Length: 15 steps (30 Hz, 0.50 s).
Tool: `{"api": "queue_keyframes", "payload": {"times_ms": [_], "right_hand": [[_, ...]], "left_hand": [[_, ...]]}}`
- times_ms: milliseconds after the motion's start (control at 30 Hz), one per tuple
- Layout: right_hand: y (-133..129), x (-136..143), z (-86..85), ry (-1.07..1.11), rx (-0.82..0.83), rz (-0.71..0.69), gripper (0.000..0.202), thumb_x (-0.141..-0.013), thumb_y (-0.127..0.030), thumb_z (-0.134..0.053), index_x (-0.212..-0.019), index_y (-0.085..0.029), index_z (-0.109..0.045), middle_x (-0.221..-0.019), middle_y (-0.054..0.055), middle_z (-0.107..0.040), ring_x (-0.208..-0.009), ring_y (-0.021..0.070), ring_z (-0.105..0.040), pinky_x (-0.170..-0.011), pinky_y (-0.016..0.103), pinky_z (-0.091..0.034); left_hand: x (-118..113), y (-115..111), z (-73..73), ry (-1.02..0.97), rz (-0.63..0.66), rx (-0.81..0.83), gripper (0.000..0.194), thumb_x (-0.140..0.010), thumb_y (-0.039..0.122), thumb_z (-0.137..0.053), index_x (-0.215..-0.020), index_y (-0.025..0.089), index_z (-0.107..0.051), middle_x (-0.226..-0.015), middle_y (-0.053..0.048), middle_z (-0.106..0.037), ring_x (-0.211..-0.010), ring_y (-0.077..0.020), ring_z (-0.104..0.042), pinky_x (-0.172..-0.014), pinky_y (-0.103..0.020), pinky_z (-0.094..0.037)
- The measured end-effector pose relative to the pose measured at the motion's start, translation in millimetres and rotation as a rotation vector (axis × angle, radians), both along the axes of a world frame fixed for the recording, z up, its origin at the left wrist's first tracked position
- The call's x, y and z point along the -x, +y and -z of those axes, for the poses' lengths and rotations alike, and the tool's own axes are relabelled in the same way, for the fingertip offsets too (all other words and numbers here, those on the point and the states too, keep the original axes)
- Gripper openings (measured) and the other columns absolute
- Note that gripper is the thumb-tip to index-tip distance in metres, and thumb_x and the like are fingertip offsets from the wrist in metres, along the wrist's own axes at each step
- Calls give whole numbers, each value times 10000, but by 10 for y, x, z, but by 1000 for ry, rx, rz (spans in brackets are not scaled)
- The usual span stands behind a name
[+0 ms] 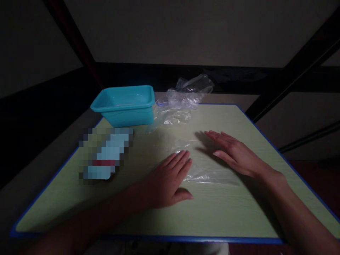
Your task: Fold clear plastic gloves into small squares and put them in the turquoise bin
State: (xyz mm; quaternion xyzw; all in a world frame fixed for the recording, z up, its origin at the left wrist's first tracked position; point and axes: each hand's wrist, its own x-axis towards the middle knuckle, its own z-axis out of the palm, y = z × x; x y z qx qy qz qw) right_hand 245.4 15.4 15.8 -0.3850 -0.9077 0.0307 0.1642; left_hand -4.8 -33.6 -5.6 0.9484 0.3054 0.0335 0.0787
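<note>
A clear plastic bag (204, 175) lies flattened on the table in front of me, its edges hard to make out. My left hand (170, 182) rests palm down on its left part, fingers stretched out and thumb apart. Over the right side of the bag hovers my right hand (233, 154), open, fingers extended to the left, with a shadow beneath it. Neither hand grips anything.
A turquoise plastic basin (130, 115) stands at the back left of the blue-edged table (212, 216). Beside it, crumpled clear plastic bags (183, 99) reach over the far edge. A pixelated light-blue item (111, 152) lies at the left.
</note>
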Motion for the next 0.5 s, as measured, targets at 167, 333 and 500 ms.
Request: {"api": "queue_keyframes", "payload": {"times_ms": [167,333,500], "right_hand": [[-12,50,-31,112,104,-75,591,-919,-524,-236,-1314,-132,-438,-1310,153,-514,-1212,259,-472,-990,497,-397],[-31,81,-22,208,248,-160,539,-938,-490,-222,-1317,-176,-443,-1360,107,-470,-1253,230,-425,-1028,485,-355],[-27,80,-4,156,301,-117,547,-936,-499,-216,-1286,-178,-487,-1379,111,-446,-1245,248,-433,-1023,499,-351]], "left_hand": [[40,8,21,-54,132,-20,807,-840,635,-334,-1368,28,-276,-1470,-217,-203,-1381,-290,-115,-1123,-416,-154],[75,43,-91,-157,159,-193,710,-859,539,-417,-1344,33,-296,-1408,-222,-350,-1340,-309,-258,-1086,-466,-248],[154,56,-242,-389,-1,-407,437,-898,188,-396,-1316,94,-311,-1045,-110,-667,-959,-175,-625,-927,-345,-468]]}}
